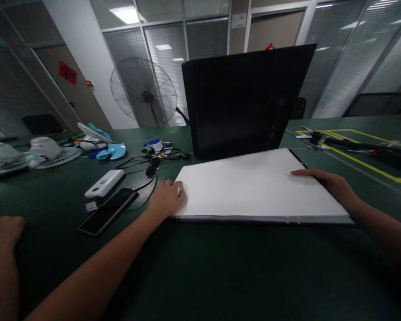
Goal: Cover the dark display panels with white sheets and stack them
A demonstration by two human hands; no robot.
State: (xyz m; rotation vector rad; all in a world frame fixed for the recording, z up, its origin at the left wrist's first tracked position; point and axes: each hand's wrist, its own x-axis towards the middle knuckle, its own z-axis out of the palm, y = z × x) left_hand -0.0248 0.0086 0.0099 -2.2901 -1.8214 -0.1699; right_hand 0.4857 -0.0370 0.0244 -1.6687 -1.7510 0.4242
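Note:
A wide, flat white panel (237, 185) with a grey front edge lies on the dark green table in front of me. My left hand (168, 197), with a ring on one finger, is closed over its left edge. At its right edge, my right hand (325, 180) grips the side, one digit stretched over the white surface and the other fingers hidden by the rim. A large black panel (247, 98), like a screen, stands upright and slightly tilted right behind the white one. I cannot tell whether the two are joined.
A phone (108, 211) and a white power bank (104, 183) lie left of my left hand, near tangled cables (152, 167). Fan parts (51, 151) sit farther left. Another person's hand (3, 232) rests at the left edge. A black pole (350, 143) lies at right.

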